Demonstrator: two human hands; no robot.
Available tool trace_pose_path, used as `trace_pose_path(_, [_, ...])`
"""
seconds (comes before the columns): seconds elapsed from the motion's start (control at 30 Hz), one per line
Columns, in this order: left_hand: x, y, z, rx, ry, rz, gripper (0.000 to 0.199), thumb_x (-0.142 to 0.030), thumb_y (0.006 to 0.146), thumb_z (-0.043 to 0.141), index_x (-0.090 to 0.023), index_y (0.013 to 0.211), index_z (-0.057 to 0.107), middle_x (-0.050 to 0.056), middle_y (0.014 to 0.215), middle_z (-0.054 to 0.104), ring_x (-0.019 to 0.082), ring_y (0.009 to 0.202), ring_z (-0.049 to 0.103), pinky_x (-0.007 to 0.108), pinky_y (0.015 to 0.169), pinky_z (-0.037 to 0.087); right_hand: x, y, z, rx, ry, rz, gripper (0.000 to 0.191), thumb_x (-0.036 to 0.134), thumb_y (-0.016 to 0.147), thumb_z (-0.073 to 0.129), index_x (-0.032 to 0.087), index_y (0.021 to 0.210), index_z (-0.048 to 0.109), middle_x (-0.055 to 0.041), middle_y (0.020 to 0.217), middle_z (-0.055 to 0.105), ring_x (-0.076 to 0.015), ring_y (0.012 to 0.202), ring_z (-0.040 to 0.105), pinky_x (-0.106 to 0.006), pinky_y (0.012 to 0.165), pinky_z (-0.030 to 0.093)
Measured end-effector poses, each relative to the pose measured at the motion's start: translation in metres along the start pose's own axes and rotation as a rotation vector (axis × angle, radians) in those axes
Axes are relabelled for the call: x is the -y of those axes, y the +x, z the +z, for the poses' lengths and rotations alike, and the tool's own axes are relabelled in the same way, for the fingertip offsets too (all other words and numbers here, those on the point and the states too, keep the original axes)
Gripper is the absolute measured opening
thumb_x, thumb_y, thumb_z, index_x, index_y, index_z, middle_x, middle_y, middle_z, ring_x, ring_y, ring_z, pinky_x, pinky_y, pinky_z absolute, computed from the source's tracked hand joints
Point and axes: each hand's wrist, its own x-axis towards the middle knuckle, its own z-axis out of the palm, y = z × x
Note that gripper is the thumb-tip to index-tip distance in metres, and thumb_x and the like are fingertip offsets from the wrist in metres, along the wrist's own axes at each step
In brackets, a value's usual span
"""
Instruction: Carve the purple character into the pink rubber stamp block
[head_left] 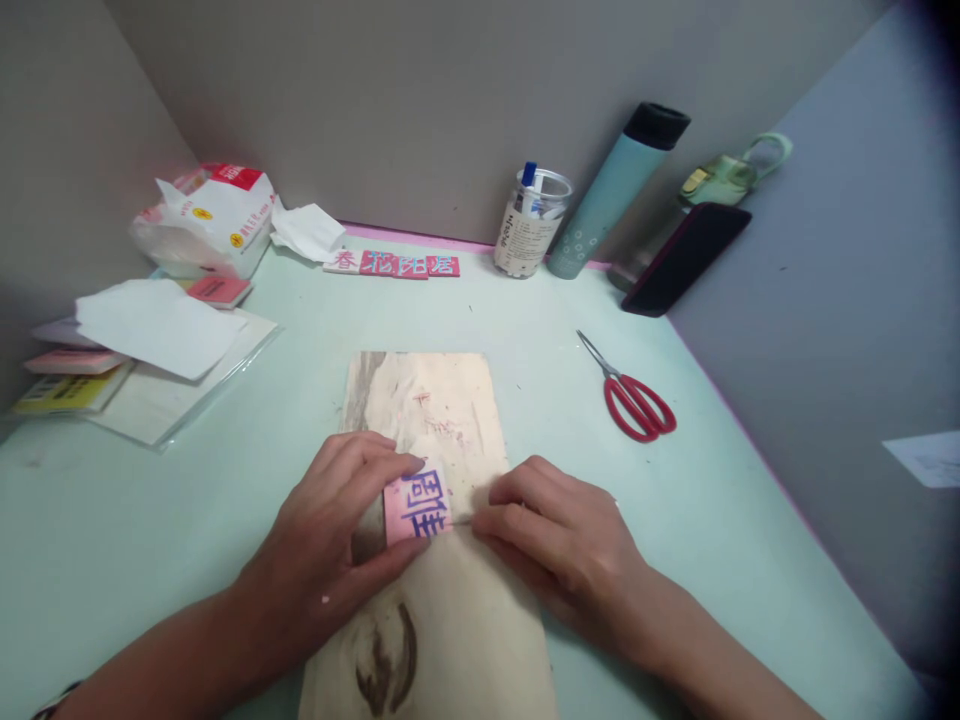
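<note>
A pink block [399, 512] with purple written characters lies on a pale wooden board [457, 400]. Thumb and fingers of my left hand [337, 520] grip the block at its upper and lower edges. Close to the block's right side, my right hand [562, 530] rests over the board with its fingers curled and pressed together around a thin dark tool or blade, too small to make out. Its tip points at the block's lower right corner. Dark marks show on the near part of the board.
Red-handled scissors [640, 405] lie to the right. Behind stand a pen jar [531, 225], a teal bottle [615, 190], a green-lidded bottle [720, 180] and a leaning phone [686, 260]. Carved pink blocks [412, 265], a plastic bag [217, 220] and papers [161, 325] sit back and left.
</note>
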Motion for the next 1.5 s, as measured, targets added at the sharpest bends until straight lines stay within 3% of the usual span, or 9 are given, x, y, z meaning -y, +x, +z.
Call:
trace_pose_path(1.03, [0.0,0.0,0.0,0.004,0.006,-0.007,0.033,-0.038,0.095,0.062,-0.027,0.125,0.054,0.008,0.118,0.058,0.031,0.119,0.049,0.048,0.099,0.045,-0.001,0.001,0.002,-0.032,-0.051,-0.025,0.017,0.004,0.096,0.054,0.012,0.096,0.069,-0.0064,0.085,0.065,-0.0165,0.073,0.051,-0.029,0.062,0.039])
trace_pose_path(1.37, [-0.001,0.0,0.0,-0.009,-0.003,-0.007,0.033,-0.035,0.094,0.062,-0.026,0.125,0.055,0.008,0.118,0.058,0.031,0.119,0.051,0.049,0.098,0.047,0.007,0.005,0.001,-0.035,-0.149,-0.092,0.028,0.005,0.101,0.043,0.01,0.092,0.069,-0.0085,0.079,0.065,-0.0183,0.07,0.051,-0.03,0.059,0.041])
trace_pose_path(1.5, [-0.001,0.0,0.0,-0.023,-0.002,-0.005,0.033,-0.036,0.093,0.063,-0.027,0.124,0.056,0.007,0.117,0.059,0.031,0.117,0.052,0.047,0.098,0.047,0.006,0.004,0.001,-0.037,-0.082,-0.035,0.023,0.006,0.1,0.049,0.012,0.093,0.07,-0.0072,0.082,0.066,-0.0171,0.071,0.052,-0.029,0.06,0.039])
